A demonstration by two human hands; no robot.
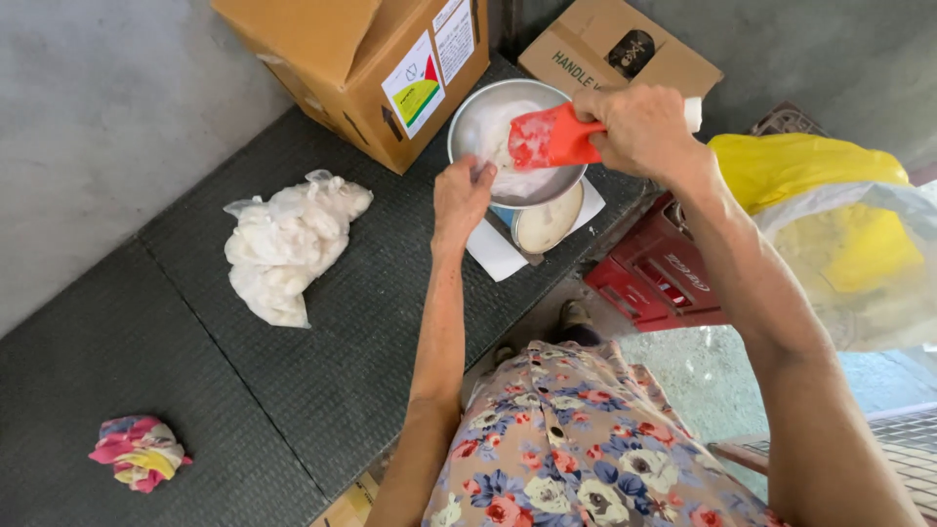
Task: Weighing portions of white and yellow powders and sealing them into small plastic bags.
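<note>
While the left hand (461,195) pinched the round steel bowl (478,122), the right hand (639,127) gripped a red plastic scoop (547,139) mid-scoop; steadiness mattered next.

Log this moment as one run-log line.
left hand: steadies metal bowl rim | right hand: grips red scoop over bowl | bagged white lumps: left on mat

brown labelled carton (366,68) and flat cardboard box (615,54) at back.

Open desk (322,390) lay lower left (only a small cloth bundle (139,453) there); a cardboard box (361,68) and plastic bag (286,244) crowded the upper centre.
</note>
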